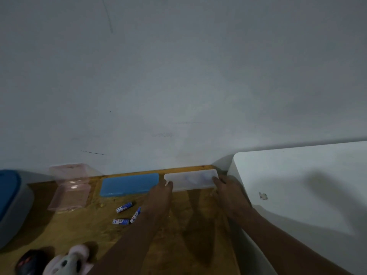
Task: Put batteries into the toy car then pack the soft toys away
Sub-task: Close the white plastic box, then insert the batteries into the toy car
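Step in hand (my read): you're taking up or opening the white case (190,179) at the far edge of the table (79,231), hard against the wall (178,76).

- L hand (159,192): fingertips at the case's left end. R hand (226,187): at its right end, on the corner. Frame is blurred, so can't tell whether either hand pinches or only touches.
- Task items: 3 batteries (124,207) lie loose on the table, just left of your L forearm. The toy car (29,261) is at the near left edge, dark and partly cut off. A soft toy (67,262) sits just beside it. Car doesn't look loaded yet, judging by the loose cells.

Doing it well:
- Keep the case level and share the load btwn both ends. If it's a hinged lid, hold the base down w/ one hand.
- Draw it toward you, clear of the blue case (129,184) just to its left.
- Mind your L forearm: a sweep could roll the cells.

Surface and room: worn yellow-brown wood, scuffed and speckled. Dim light and soft shadows. Plain grey-white wall w/ a few marks. A white cabinet (297,185) abuts the table on the right. A pink clear box (69,187) is at far left, w/ a blue-lidded bin (12,205) beyond it at the left edge.
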A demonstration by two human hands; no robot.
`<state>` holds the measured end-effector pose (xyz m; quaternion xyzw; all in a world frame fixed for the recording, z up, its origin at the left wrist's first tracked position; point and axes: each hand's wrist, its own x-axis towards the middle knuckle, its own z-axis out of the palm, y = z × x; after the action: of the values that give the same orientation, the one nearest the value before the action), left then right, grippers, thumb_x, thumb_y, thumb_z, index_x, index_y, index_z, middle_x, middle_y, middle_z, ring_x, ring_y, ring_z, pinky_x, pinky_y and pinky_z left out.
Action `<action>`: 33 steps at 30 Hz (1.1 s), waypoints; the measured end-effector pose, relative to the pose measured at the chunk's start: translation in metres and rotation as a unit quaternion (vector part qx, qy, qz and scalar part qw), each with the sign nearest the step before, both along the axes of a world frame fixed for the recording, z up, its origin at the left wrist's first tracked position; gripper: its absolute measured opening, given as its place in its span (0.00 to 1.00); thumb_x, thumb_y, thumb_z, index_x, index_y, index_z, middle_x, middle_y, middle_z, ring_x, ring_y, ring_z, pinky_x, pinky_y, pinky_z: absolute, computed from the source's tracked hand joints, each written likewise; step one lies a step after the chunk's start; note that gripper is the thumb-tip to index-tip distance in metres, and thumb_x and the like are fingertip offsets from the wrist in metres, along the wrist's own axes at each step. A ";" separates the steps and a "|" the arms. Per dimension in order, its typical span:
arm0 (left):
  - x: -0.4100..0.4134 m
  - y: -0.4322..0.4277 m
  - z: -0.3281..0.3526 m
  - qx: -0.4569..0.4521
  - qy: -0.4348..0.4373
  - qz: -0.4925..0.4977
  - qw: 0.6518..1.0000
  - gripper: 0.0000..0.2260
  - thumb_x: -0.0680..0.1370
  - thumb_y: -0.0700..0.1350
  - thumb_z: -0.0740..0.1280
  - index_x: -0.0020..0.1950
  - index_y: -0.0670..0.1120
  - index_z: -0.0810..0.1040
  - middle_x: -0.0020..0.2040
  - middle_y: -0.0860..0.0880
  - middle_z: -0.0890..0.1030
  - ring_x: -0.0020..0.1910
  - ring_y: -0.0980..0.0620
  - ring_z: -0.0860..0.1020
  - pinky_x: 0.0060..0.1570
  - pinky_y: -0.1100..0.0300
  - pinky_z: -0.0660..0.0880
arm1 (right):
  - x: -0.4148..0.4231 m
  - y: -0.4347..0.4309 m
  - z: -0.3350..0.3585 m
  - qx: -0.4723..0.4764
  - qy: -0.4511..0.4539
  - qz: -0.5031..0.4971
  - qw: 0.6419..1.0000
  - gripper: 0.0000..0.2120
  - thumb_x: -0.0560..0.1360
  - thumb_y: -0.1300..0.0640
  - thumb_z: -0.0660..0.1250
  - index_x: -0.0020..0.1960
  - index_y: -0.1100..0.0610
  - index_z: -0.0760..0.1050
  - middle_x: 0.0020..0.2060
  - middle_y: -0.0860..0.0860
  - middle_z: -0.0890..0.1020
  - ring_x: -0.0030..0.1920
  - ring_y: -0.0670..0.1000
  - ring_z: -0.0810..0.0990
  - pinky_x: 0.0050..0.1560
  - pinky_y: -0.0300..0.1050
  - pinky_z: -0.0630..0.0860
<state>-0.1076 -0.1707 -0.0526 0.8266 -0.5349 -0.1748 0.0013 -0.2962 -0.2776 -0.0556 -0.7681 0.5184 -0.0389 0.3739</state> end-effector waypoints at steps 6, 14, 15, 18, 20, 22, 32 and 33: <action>-0.018 0.040 0.018 -0.063 0.062 0.033 0.995 0.24 0.83 0.53 0.57 0.78 0.49 0.58 0.77 0.47 0.62 0.73 0.48 0.64 0.70 0.55 0.63 | -0.008 0.043 0.014 -0.045 0.009 0.061 0.997 0.30 0.75 0.38 0.60 0.69 0.56 0.66 0.68 0.52 0.70 0.70 0.54 0.67 0.73 0.53 0.61; -0.040 0.127 0.036 -0.190 0.095 0.060 0.975 0.17 0.81 0.51 0.61 0.68 0.46 0.74 0.67 0.46 0.76 0.66 0.47 0.74 0.64 0.55 0.69 | -0.022 0.134 0.023 -0.121 -0.023 0.099 0.987 0.20 0.80 0.46 0.57 0.68 0.53 0.67 0.67 0.52 0.72 0.66 0.52 0.70 0.67 0.46 0.65; -0.042 0.142 0.039 -0.206 0.094 0.047 0.973 0.15 0.81 0.49 0.62 0.65 0.45 0.77 0.64 0.46 0.79 0.63 0.47 0.76 0.61 0.57 0.70 | -0.024 0.149 0.023 -0.133 -0.032 0.097 0.986 0.19 0.80 0.46 0.57 0.67 0.53 0.68 0.66 0.52 0.73 0.65 0.52 0.71 0.65 0.46 0.66; -0.043 0.188 0.036 -0.244 0.120 0.036 0.962 0.09 0.80 0.45 0.64 0.57 0.46 0.81 0.56 0.47 0.83 0.54 0.48 0.79 0.53 0.61 0.69 | -0.033 0.195 0.027 -0.139 -0.029 0.084 0.986 0.18 0.80 0.46 0.59 0.66 0.53 0.71 0.63 0.52 0.76 0.61 0.53 0.74 0.58 0.42 0.69; -0.046 0.217 0.033 -0.228 0.150 0.057 0.960 0.07 0.80 0.47 0.64 0.55 0.50 0.81 0.53 0.49 0.83 0.52 0.48 0.80 0.53 0.59 0.72 | -0.040 0.227 0.027 -0.110 -0.045 0.064 0.991 0.17 0.80 0.49 0.59 0.66 0.55 0.71 0.62 0.53 0.76 0.60 0.53 0.74 0.55 0.39 0.67; -0.053 0.242 0.028 -0.199 0.177 0.076 0.961 0.09 0.80 0.49 0.64 0.57 0.50 0.80 0.53 0.52 0.82 0.52 0.50 0.80 0.52 0.57 0.75 | -0.047 0.255 0.027 -0.063 -0.038 0.048 0.996 0.18 0.81 0.50 0.59 0.68 0.55 0.70 0.62 0.52 0.76 0.60 0.52 0.74 0.53 0.38 0.67; -0.086 0.298 0.007 -0.118 0.385 0.157 0.902 0.23 0.79 0.42 0.66 0.72 0.53 0.66 0.63 0.53 0.77 0.63 0.53 0.75 0.52 0.72 0.69 | -0.058 0.307 0.008 0.044 -0.045 -0.014 0.998 0.19 0.80 0.52 0.61 0.70 0.55 0.70 0.62 0.52 0.78 0.61 0.51 0.76 0.58 0.42 0.72; -0.087 0.298 0.005 -0.114 0.416 0.166 0.887 0.23 0.79 0.40 0.66 0.71 0.56 0.65 0.60 0.54 0.78 0.62 0.54 0.75 0.50 0.74 0.70 | -0.057 0.307 0.007 0.055 -0.048 -0.021 0.997 0.19 0.80 0.52 0.61 0.70 0.55 0.70 0.63 0.52 0.78 0.62 0.51 0.76 0.59 0.42 0.72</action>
<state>-0.1950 0.1270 -0.0474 0.7492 -0.3565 -0.4372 0.3469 -0.3534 0.0296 -0.0487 -0.7327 0.5171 -0.0548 0.4391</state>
